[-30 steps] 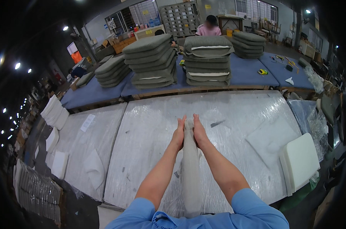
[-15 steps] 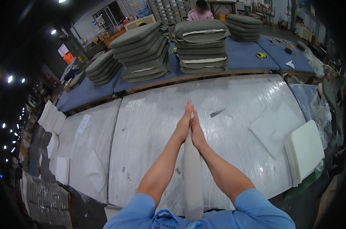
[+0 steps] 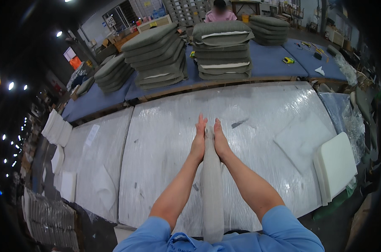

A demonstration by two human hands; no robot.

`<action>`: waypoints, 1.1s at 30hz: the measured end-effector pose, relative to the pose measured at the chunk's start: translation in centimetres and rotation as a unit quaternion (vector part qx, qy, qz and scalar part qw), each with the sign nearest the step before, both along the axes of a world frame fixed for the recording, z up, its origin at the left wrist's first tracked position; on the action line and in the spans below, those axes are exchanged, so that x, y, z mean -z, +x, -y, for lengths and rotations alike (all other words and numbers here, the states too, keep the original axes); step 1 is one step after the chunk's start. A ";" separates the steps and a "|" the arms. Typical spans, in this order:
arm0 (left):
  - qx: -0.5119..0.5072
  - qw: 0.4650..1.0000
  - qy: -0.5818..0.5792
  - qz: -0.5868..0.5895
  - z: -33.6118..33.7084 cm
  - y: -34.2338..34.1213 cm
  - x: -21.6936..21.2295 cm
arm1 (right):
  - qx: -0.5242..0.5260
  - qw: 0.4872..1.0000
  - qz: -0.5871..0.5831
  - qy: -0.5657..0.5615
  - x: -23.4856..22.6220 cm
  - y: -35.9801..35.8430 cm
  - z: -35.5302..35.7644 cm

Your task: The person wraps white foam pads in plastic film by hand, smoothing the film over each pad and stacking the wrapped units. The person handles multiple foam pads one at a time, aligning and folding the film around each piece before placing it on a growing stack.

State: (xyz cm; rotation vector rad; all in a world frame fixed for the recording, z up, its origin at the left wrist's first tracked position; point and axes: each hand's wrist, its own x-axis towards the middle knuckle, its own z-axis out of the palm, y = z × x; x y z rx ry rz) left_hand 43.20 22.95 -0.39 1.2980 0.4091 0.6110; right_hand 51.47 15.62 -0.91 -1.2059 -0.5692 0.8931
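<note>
White sheet (image 3: 92, 135) on the bench (image 3: 86, 180), well left of the fingers (image 3: 201, 121), unreadable from here, left hand (image 3: 198, 140) flat, fingers straight, slim pale-grey cloth-covered pad (image 3: 212, 193), edge-on, held between both hands, right hand (image 3: 221, 143) likewise flat.

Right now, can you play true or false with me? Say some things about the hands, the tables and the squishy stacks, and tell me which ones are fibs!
1. The left hand and the right hand are on opposite sides of the long pale grey piece. True.
2. The stacked cushions on the blue table are bright red. False: they are grey-green.
3. A thick white pad is at the right side of the shiny plastic-covered surface. True.
4. The small yellow-green tool is in the right hand. False: it lies on the blue table.
5. The person across the blue table wears a pink top. True.
</note>
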 end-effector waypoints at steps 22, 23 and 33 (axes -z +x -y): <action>0.006 0.982 0.103 -0.160 3.4 -1.0 -5.0 | 0.142 0.970 0.196 0.019 2.2 -4.7 3.0; 0.021 0.985 0.084 -0.149 2.6 -0.9 -4.6 | 0.147 0.965 0.217 0.028 2.4 -5.0 2.9; -0.033 0.995 0.038 -0.089 2.6 -0.7 -3.6 | 0.054 0.993 0.092 0.046 -0.4 -1.7 4.8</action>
